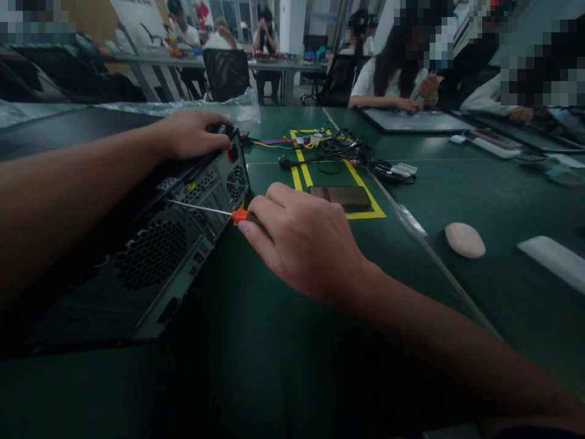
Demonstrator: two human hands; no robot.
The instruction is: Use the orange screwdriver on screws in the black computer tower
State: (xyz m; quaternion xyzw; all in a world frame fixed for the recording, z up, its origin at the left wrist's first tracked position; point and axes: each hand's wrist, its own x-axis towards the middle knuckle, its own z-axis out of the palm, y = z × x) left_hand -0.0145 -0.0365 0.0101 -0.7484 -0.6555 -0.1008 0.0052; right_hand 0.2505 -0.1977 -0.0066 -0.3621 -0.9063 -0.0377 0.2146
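Note:
A black computer case (150, 256) lies on its side on the green table (283, 341), rear panel with fan grilles and ports facing me. My left hand (192, 133) rests curled over the case's top far corner, gripping it. My right hand (301, 238) is closed around the orange handle of a screwdriver (219, 211). Its thin metal shaft points left, with the tip at the case's rear panel.
A dark flat drive (342, 196) lies inside a yellow-taped rectangle (365, 213). Behind it sits a tangle of coloured cables (329, 143). A pink oval object (465, 239) and a white bar (553, 259) lie at right. Other people sit at tables beyond.

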